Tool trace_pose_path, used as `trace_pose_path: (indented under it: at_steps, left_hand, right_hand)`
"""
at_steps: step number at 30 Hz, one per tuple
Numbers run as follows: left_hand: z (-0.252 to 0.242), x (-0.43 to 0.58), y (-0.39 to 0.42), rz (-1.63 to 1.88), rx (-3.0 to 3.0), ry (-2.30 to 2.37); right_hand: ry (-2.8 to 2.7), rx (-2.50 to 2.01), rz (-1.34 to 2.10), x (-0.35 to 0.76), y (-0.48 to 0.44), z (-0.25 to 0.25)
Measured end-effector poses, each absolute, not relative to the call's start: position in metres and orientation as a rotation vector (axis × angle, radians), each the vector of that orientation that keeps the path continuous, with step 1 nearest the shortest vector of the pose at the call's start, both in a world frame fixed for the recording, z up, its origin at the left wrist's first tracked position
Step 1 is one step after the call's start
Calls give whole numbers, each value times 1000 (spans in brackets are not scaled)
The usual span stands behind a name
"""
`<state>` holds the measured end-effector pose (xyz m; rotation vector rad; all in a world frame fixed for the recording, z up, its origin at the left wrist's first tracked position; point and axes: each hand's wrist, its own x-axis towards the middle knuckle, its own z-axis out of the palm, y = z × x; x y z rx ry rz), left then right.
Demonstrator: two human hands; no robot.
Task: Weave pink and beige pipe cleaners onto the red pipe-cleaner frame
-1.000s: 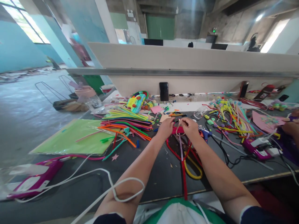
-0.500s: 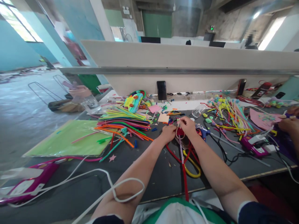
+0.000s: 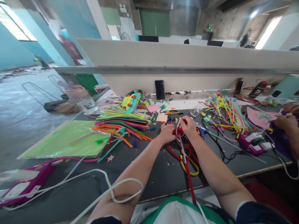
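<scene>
Head view. Hands, 2, close together over the dark grey table [image 3: 149,180]. Left hand [image 3: 167,133]: fingers against the left end of 1 red piece [image 3: 178,131]; whether gripping, cannot be told. Right hand [image 3: 188,126]: thumb and fingertips pinched on 1 pale loop [image 3: 177,126], which stands across the red piece, between the 2 hands. Strip [image 3: 190,182], 1, lilac above and red below, running from the loop toward the table's near edge. Yellow handle [image 3: 198,170], 1, beside the strip. Left of the hands: coloured sticks [image 3: 123,119], heaped; green packet [image 3: 60,138], 1, flat. Beyond: black phone [image 3: 160,90], 1, upright. Far right: co-worker's hand [image 3: 286,121], near 1 pink sheet [image 3: 257,116].
</scene>
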<state>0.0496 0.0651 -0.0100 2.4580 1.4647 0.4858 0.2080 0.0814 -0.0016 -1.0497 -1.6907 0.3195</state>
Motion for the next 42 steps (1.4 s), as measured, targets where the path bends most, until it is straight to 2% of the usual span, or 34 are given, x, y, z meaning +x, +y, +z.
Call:
trace_pose_path:
  at_steps: [5,15,21,27,30,36,42]
  left_hand:
    - [-11,48,64,444,2459,1458]
    - [-13,47,59,519,2526,1436]
    - [-18,47,58,566,2489,1451]
    - [-18,46,57,576,2509,1469]
    - [-15,46,57,566,2499,1426]
    - [-14,46,57,574,2486,1345]
    - [-17,47,60,601,2507,1302]
  right_hand:
    - [-1798,-1047,182,211,82,-2]
    - [-1840,-934,210,211,72,4]
    - [-1823,-842,516,208,66,10]
    - [-1534,-735,1048,208,67,16]
    - [-1391,-627,1195,212,69,19]
    - [-1392,-619,1299,223,77,16]
    - [-1322,-687,1100,224,84,14]
